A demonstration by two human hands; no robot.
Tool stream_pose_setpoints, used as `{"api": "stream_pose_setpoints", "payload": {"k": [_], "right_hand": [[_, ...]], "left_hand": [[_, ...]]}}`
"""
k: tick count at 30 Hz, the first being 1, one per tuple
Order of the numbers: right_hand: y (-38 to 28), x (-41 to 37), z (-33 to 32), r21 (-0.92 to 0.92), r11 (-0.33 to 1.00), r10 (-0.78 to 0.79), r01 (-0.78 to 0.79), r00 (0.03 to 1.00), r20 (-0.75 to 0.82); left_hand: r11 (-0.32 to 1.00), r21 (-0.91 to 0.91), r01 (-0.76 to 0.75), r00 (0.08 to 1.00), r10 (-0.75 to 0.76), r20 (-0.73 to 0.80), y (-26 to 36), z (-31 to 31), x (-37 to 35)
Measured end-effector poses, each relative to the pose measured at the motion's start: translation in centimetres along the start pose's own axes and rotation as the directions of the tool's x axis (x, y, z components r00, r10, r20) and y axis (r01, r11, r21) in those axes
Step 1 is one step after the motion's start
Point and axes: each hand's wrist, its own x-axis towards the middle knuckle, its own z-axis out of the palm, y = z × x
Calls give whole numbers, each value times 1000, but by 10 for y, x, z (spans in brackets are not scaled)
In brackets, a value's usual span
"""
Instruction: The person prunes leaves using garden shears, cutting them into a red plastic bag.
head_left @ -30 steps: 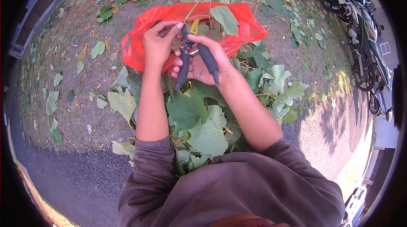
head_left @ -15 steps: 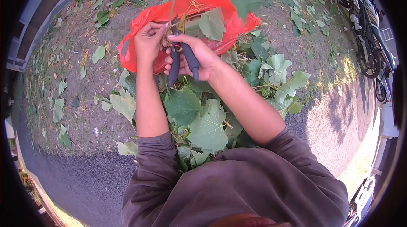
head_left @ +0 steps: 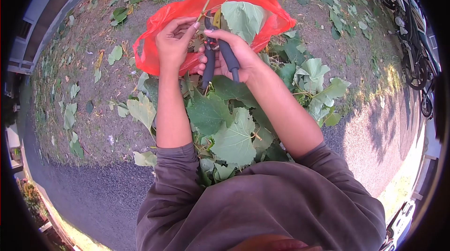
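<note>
My left hand (head_left: 176, 40) pinches a thin green stem (head_left: 209, 2) between thumb and fingers; the stem slants up and right toward the top of the view. In my right hand (head_left: 234, 49) is a pair of pruning shears (head_left: 228, 58) with dark padded handles, its blades pointing up beside the stem. Both hands are over a red plastic bag (head_left: 164, 14) lying open on the ground. A large pale green leaf (head_left: 243, 18) hangs over the bag's mouth, just beyond my right hand. Below my wrists lies a heap of cut leaves (head_left: 234, 136).
Scattered leaves (head_left: 70, 115) cover the dirt ground on both sides. Grey asphalt (head_left: 103, 199) runs along the near side. Parked motorcycles (head_left: 410, 40) stand at the right edge, and a wall (head_left: 44, 26) curves along the upper left.
Both hands have shifted slightly right in view, still with stem and shears. The stem now tilts more to the right, and the big leaf at the top has swung mostly out of sight.
</note>
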Motion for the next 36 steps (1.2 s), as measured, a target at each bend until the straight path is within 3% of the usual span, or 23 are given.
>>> {"api": "stream_pose_setpoints", "payload": {"k": [3,5,9,14,16,18,22,30,34,36], "right_hand": [[-5,-3,0,-13,999,46,-46,999,-16],[-9,-1,0,85,994,59,-64,996,69],[-11,4,1,89,995,38,-48,993,108],[4,10,10,-42,997,-66,63,996,-59],[10,12,13,-20,996,-88,87,994,-59],[16,16,17,-28,986,-167,165,984,-64],[19,18,20,26,990,-139,141,988,-65],[29,26,18,-21,969,-248,248,958,-142],[19,18,18,26,986,-163,167,979,-121],[16,7,22,64,994,-86,94,990,-108]], "left_hand": [[988,103,-117,993,115,23,-1,1,0],[993,63,-99,993,95,64,0,2,-2],[998,-10,-55,991,56,121,0,-3,-2],[997,-48,-60,987,67,146,-4,-2,0],[995,-85,-53,986,66,152,-5,-2,-1],[985,-121,125,984,-107,143,-3,-5,1],[993,-77,93,992,-86,88,-1,-1,-2],[962,-25,273,958,-269,100,17,5,-6],[975,-28,219,973,-216,83,5,4,-3],[997,-2,83,997,-83,-5,1,5,-1]]}}
